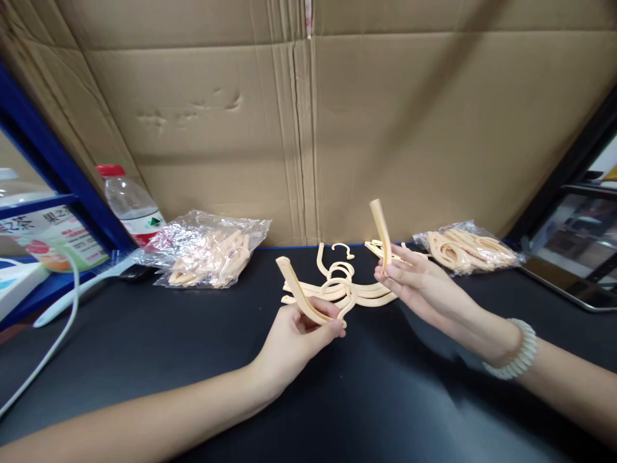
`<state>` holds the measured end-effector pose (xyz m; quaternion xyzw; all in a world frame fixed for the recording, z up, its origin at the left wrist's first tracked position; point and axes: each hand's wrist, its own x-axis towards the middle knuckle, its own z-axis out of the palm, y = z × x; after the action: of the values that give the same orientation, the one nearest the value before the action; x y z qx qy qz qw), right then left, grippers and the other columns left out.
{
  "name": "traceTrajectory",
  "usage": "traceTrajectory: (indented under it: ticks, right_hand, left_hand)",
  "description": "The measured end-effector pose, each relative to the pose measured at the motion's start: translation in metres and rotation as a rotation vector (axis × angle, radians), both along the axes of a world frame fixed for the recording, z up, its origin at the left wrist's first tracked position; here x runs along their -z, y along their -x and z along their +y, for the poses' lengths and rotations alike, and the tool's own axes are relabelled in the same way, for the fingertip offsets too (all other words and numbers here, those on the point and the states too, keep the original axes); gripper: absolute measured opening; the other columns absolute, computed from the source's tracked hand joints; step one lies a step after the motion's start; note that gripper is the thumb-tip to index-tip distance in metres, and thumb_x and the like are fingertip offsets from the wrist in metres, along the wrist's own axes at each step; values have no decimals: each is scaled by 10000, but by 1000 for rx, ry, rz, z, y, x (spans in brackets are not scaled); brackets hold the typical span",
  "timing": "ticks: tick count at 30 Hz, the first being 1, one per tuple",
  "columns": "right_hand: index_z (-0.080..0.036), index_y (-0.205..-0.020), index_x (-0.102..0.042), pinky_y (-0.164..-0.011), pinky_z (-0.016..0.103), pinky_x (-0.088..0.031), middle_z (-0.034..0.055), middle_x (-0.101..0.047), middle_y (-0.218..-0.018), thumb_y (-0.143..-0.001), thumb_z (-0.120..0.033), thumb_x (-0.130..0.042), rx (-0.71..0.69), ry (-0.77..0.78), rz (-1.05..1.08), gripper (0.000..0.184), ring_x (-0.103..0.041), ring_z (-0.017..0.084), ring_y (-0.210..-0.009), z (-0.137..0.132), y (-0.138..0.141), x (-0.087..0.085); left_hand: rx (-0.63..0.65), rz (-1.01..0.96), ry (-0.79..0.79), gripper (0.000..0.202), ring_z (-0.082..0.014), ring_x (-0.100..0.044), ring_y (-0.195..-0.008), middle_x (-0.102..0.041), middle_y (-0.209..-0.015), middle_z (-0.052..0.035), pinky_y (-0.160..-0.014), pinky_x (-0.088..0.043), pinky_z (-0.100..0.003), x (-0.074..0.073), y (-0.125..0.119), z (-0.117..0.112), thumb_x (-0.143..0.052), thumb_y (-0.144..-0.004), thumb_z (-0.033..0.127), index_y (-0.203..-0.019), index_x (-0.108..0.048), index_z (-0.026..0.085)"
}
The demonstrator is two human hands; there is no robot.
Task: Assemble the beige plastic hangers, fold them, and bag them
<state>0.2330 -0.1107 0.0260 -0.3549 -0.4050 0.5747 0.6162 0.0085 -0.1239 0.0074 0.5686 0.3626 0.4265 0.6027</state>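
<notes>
My left hand is closed on a curved cream plastic hanger piece, one end pointing up and to the left. My right hand pinches another cream plastic piece that stands nearly upright. Between and behind both hands lies a pile of cream hangers on the black table, their small hooks sticking up. A pale bead bracelet circles my right wrist.
A clear bag of cream parts lies at the left, another bag at the right. A water bottle stands by a blue shelf frame. A white cable crosses the left. Cardboard walls the back. A tablet rests at the right.
</notes>
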Motion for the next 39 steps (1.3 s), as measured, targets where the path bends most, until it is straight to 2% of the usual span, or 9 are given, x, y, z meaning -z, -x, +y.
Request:
traceTrajectory:
  ticks: [5, 10, 14, 20, 28, 33, 39]
  right_hand:
    - [-191, -908, -697, -876, 296, -518, 25, -676, -894, -703, -245, -830, -207, 5, -132, 250, -640, 155, -887, -11, 15, 10]
    - [-166, -841, -700, -571, 219, -499, 38, -701, -849, -707, -241, -810, -309, -64, -297, 189, -619, 128, -704, -17, 26, 19]
    - [-173, -868, -717, -600, 231, -541, 22, -708, -805, -730, -232, -786, -370, -92, -302, 165, -636, 115, -646, -19, 29, 17]
    - [-183, -852, -716, -618, 252, -569, 7, -705, -747, -736, -247, -787, -361, -92, -315, 150, -658, 125, -622, -21, 29, 14]
    - [-172, -804, -703, -605, 239, -562, 5, -696, -724, -740, -230, -767, -402, -110, -316, 108, -657, 121, -604, -20, 33, 23]
    - [-190, -803, -687, -620, 280, -577, 6, -695, -708, -738, -238, -763, -319, -160, -342, 111, -665, 146, -606, -24, 38, 25]
    - [-200, -800, -675, -658, 306, -583, 17, -688, -744, -757, -285, -764, -235, -217, -386, 131, -658, 158, -657, -27, 43, 26]
  left_hand:
    - [10, 10, -36, 187, -145, -667, -738, -697, -733, -2, -739, -504, -235, 3, 1, 3, -802, -717, 273, -795, -676, 159]
    - [80, -68, -7, 160, -140, -657, -712, -696, -710, -2, -723, -519, -238, 2, 0, 4, -815, -698, 249, -758, -697, 160]
    - [115, -86, 24, 156, -151, -654, -689, -702, -705, -21, -653, -524, -236, 0, -1, 3, -820, -684, 250, -740, -713, 152]
    - [114, -41, -24, 92, -152, -638, -665, -707, -689, -28, -663, -523, -250, 0, 0, 3, -803, -693, 208, -705, -730, 154]
    - [105, -37, -36, 67, -174, -671, -714, -724, -707, -20, -722, -530, -266, 0, 2, 2, -801, -673, 148, -694, -742, 170]
    - [53, -85, -29, 64, -179, -665, -698, -712, -681, -20, -703, -534, -270, 0, 0, 0, -804, -670, 175, -676, -742, 162]
    - [-6, -165, 35, 185, -186, -682, -655, -717, -698, -14, -714, -558, -316, 2, -3, -1, -840, -656, 235, -709, -680, 156]
